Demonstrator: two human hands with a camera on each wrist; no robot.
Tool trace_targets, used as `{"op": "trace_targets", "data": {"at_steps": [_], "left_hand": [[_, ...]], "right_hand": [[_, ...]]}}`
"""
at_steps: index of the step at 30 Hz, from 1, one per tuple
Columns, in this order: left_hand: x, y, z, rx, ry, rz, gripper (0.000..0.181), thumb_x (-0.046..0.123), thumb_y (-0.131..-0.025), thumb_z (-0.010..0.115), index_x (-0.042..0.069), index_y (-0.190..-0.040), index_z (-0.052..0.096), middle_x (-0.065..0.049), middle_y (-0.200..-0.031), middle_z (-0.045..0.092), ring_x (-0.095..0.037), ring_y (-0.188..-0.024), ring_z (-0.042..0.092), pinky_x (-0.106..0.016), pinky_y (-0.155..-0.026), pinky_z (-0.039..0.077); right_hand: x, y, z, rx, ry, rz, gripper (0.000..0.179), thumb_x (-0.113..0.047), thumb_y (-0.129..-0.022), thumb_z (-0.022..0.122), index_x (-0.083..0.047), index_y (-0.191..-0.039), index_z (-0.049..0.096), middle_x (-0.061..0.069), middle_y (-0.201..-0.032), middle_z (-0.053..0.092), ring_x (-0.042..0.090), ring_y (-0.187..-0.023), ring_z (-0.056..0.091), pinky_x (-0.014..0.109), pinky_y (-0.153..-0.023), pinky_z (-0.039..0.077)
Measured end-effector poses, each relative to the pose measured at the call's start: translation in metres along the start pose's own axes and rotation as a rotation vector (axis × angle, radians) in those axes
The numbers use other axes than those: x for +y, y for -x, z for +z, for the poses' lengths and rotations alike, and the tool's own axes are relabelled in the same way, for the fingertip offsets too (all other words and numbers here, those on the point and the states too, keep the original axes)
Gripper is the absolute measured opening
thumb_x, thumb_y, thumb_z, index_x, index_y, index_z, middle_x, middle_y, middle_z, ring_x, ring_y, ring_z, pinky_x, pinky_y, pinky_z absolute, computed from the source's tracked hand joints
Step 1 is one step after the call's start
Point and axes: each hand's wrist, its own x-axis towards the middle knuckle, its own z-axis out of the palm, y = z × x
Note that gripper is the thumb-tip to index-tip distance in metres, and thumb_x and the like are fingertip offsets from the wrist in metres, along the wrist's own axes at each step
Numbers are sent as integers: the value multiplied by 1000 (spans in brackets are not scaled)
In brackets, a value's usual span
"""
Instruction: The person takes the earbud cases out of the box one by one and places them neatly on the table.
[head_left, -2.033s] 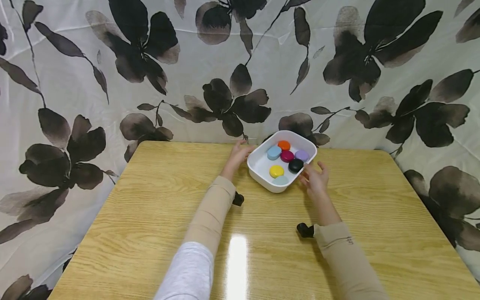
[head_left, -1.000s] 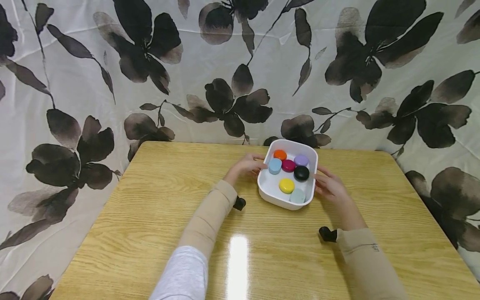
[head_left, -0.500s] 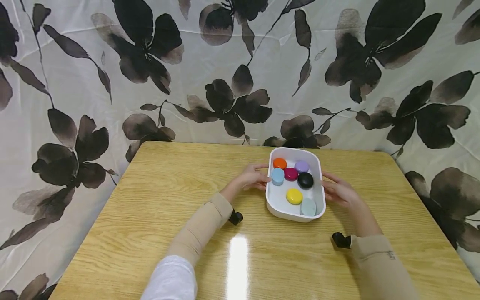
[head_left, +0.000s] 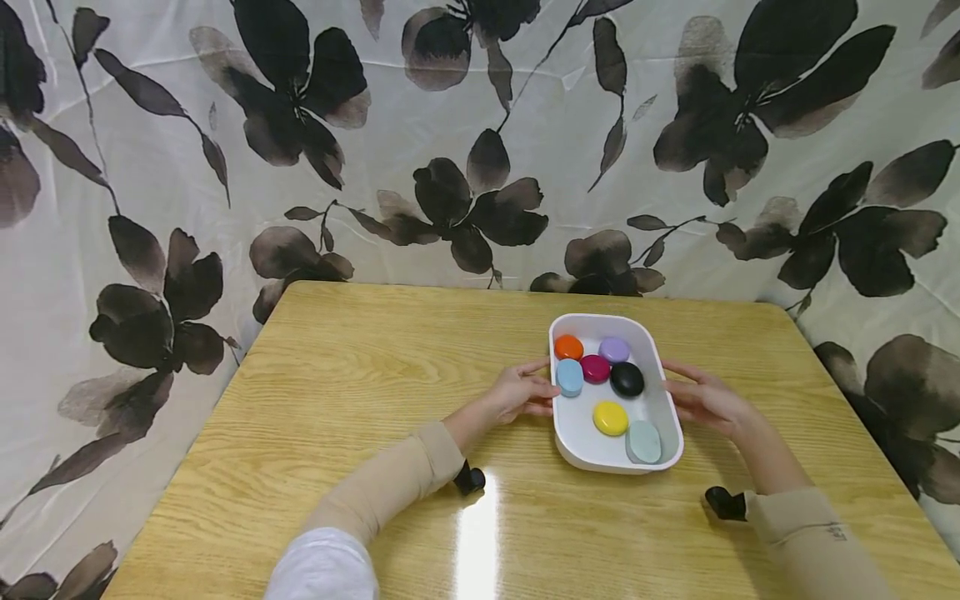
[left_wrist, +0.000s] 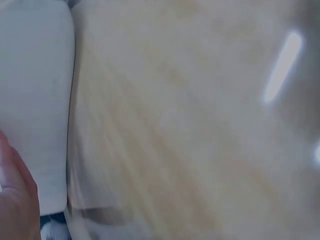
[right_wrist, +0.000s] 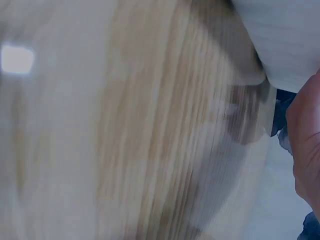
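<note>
A white plastic tray [head_left: 596,462] with rounded corners is on or just above the wooden table, right of centre in the head view. My left hand [head_left: 517,393] holds its left side, one fingertip at the rim. On the opposite side, my right hand [head_left: 712,404] holds the wall; part of its fingers is hidden behind the tray. Inside lie smooth rounded pieces: orange [head_left: 568,347], lilac [head_left: 614,350], crimson [head_left: 596,369], light blue [head_left: 570,378], black [head_left: 627,379], yellow [head_left: 611,418] and pale grey-green [head_left: 643,442]. The wrist views show the tray's outer wall [left_wrist: 35,90] beside each hand.
The wooden table [head_left: 360,358] extends around the tray, with a bright light reflection near its front. Behind it hangs a white floral cloth [head_left: 420,108]. Black wrist-worn devices [head_left: 470,480] project from both sleeves.
Both hands have brought the tray nearer to me and slightly right from the table's back edge. It has also turned, so its sides now run more nearly front to back. The pieces stay inside.
</note>
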Motion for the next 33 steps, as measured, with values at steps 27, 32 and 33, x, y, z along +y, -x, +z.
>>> {"op": "trace_targets", "data": {"at_steps": [27,32,33], "left_hand": [[-34,50,20,-3,41,45,64,-10,-79,62,11,-136,43,-4,-75,59,-17,-62,63,-33,-58,54],[-38,57,20,-8,40,52,63,-10,-79,62,10,-136,43,-4,-75,58,-16,-62,62,-33,-58,54],[-38,58,21,-10,37,54,63,-10,-79,62,9,-136,43,-4,-75,57,-16,-62,62,-33,-58,54]], "right_hand": [[23,38,-8,-296,-34,41,43,2,-97,27,-28,-124,45,4,-117,59,18,-107,57,35,-88,46],[28,42,-6,-338,-57,33,47,3,-97,24,-28,-127,43,6,-120,57,20,-110,56,36,-89,45],[28,42,-6,-344,-57,31,47,3,-97,24,-28,-127,43,6,-120,57,20,-110,56,36,-89,45]]}}
